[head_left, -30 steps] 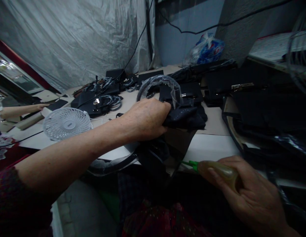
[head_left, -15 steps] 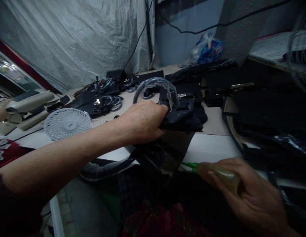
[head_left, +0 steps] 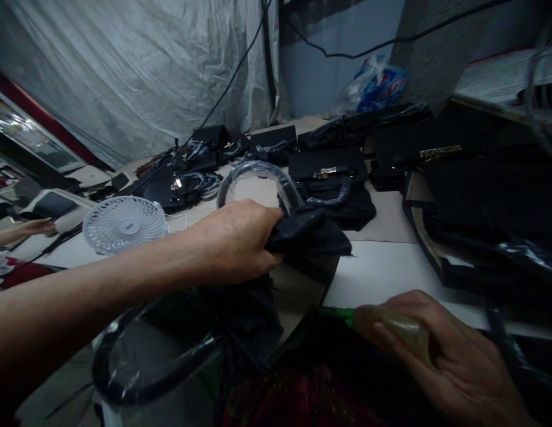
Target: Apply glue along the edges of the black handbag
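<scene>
My left hand (head_left: 243, 240) is closed on the bunched dark fabric of a black handbag (head_left: 309, 234). One plastic-wrapped bag handle (head_left: 258, 169) arches up behind this hand, and another wrapped handle (head_left: 142, 391) loops down at the lower left. Below the fabric, a pale inner face of the bag shows. My right hand (head_left: 454, 350) is wrapped round a tool with a translucent amber, bulbous handle (head_left: 394, 326) and a green neck. Its thin tip points left at the bag's lower edge, where darkness hides the end; I cannot tell if it touches.
A white round fan (head_left: 127, 224) stands on the table left of the bag. Several black handbags (head_left: 329, 163) lie behind, and a dark stack of bags (head_left: 494, 196) stands at the right. A blue-printed plastic bag (head_left: 378, 86) sits at the back. Another person's hand (head_left: 38, 226) is at far left.
My left hand has shifted left and slightly down with the handbag. The lower handle has swung further out to the left. My right hand has barely moved. The other person's hand has changed position.
</scene>
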### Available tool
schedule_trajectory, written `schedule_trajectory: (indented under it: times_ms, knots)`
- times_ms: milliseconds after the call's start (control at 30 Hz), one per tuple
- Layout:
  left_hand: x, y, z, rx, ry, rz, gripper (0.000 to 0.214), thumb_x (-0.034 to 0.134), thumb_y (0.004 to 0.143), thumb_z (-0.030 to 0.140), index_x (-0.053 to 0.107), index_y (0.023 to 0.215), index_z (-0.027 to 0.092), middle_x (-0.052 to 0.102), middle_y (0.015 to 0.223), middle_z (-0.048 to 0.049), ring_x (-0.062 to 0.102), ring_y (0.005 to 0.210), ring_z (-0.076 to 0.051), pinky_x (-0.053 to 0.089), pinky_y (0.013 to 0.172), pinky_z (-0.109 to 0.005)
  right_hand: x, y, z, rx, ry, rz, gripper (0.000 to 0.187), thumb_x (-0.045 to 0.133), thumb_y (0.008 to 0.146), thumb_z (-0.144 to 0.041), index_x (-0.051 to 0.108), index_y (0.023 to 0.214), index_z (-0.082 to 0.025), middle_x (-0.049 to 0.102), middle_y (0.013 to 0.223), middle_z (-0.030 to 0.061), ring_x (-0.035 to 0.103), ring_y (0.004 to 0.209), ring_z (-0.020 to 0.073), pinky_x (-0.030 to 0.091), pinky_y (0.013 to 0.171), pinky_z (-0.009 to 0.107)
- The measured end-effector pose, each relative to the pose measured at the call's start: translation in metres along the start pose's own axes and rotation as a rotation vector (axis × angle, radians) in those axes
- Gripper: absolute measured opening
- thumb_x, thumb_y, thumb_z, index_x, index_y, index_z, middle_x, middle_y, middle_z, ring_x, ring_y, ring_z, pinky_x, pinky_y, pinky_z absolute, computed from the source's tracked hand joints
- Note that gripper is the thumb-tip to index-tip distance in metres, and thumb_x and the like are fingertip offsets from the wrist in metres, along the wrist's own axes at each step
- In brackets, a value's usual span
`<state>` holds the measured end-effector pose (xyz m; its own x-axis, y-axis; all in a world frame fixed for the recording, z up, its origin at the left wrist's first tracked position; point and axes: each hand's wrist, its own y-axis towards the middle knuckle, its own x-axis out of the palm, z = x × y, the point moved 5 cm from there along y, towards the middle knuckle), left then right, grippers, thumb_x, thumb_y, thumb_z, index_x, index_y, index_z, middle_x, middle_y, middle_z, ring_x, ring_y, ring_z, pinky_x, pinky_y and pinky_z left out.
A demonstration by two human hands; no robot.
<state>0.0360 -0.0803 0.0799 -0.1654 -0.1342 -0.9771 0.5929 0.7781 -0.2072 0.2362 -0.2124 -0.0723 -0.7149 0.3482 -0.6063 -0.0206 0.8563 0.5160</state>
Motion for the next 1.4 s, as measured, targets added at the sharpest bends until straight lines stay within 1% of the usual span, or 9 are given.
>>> schedule_trajectory:
  times_ms: [100,200,367,467,600,733,1000,1300,1400]
  knots:
    - [0.005,-0.011,-0.003,-0.031,-0.043,-0.039,0.011,0.062,0.078,0.027,0.068,0.085,0.02,0.066,0.071,-0.0016,0.061,0.061,-0.017,0.038,0.052,-0.025,-0.003,0.002,-0.002,0.018,-0.013,0.064,0.02,0.056,0.1,-0.045,0.06,0.094,-0.026,0.065,0.079,-0.0006,0.062,0.056,0.0134,0.045,0.045,0.025]
    - [0.009,-0.018,-0.004,-0.065,-0.036,-0.057,0.009,0.063,0.077,0.026,0.066,0.083,0.021,0.064,0.068,-0.001,0.059,0.057,-0.016,0.035,0.049,-0.025,-0.001,0.006,-0.003,0.005,0.026,0.008,0.022,0.053,0.101,-0.046,0.06,0.093,-0.027,0.063,0.077,-0.0019,0.06,0.054,0.0125,0.046,0.044,0.023]
    - [0.013,-0.023,-0.002,-0.071,-0.028,-0.021,0.007,0.062,0.075,0.025,0.063,0.08,0.021,0.062,0.064,-0.0004,0.057,0.054,-0.016,0.032,0.049,-0.025,-0.003,0.005,0.005,0.005,-0.01,0.039,0.02,0.054,0.1,-0.046,0.059,0.094,-0.027,0.064,0.081,-0.0003,0.062,0.058,0.0139,0.051,0.051,0.025]
    - [0.018,-0.028,0.001,-0.07,-0.067,-0.017,0.004,0.061,0.074,0.024,0.06,0.077,0.021,0.062,0.064,0.0001,0.057,0.054,-0.016,0.033,0.05,-0.025,-0.001,0.004,0.007,-0.019,0.034,-0.037,0.015,0.052,0.101,-0.041,0.059,0.098,-0.028,0.064,0.082,-0.001,0.062,0.059,0.0137,0.05,0.049,0.025]
    - [0.029,-0.039,-0.001,-0.105,-0.151,-0.014,0.004,0.059,0.073,0.022,0.057,0.076,0.022,0.063,0.067,0.0007,0.057,0.055,-0.015,0.034,0.05,-0.025,-0.008,0.005,0.01,-0.016,-0.032,0.064,0.019,0.053,0.1,-0.045,0.059,0.098,-0.027,0.065,0.084,0.0011,0.063,0.061,0.0165,0.05,0.051,0.028]
    - [0.044,-0.05,-0.004,-0.122,-0.272,0.019,0.005,0.057,0.074,0.023,0.057,0.079,0.022,0.065,0.072,0.0008,0.059,0.06,-0.016,0.037,0.053,-0.025,-0.004,0.006,0.012,-0.024,0.019,-0.024,0.012,0.053,0.101,-0.039,0.06,0.1,-0.029,0.066,0.085,-0.0001,0.063,0.061,0.0158,0.048,0.049,0.026]
    - [0.066,-0.062,0.001,-0.116,-0.414,0.095,0.009,0.054,0.075,0.017,0.059,0.082,0.02,0.069,0.08,-0.003,0.063,0.07,-0.017,0.044,0.06,-0.027,-0.003,0.011,0.012,0.018,0.062,-0.046,0.011,0.057,0.099,-0.038,0.062,0.098,-0.029,0.066,0.086,-0.0014,0.063,0.065,0.0157,0.048,0.053,0.028]
    - [0.07,-0.064,0.0,-0.179,-0.394,0.191,0.005,0.053,0.078,0.02,0.058,0.08,0.021,0.067,0.07,-0.0011,0.061,0.06,-0.018,0.041,0.055,-0.028,-0.012,0.009,0.02,0.157,-0.053,0.13,0.027,0.055,0.097,-0.054,0.059,0.097,-0.028,0.065,0.086,0.0034,0.063,0.066,0.023,0.047,0.055,0.037]
    - [0.074,-0.06,0.002,-0.166,-0.426,0.172,0.006,0.053,0.08,0.021,0.059,0.079,0.02,0.068,0.074,-0.0024,0.062,0.063,-0.018,0.041,0.056,-0.028,-0.013,0.009,0.019,0.147,-0.027,0.118,0.023,0.055,0.098,-0.05,0.058,0.098,-0.028,0.065,0.087,0.0023,0.063,0.067,0.0214,0.048,0.057,0.036]
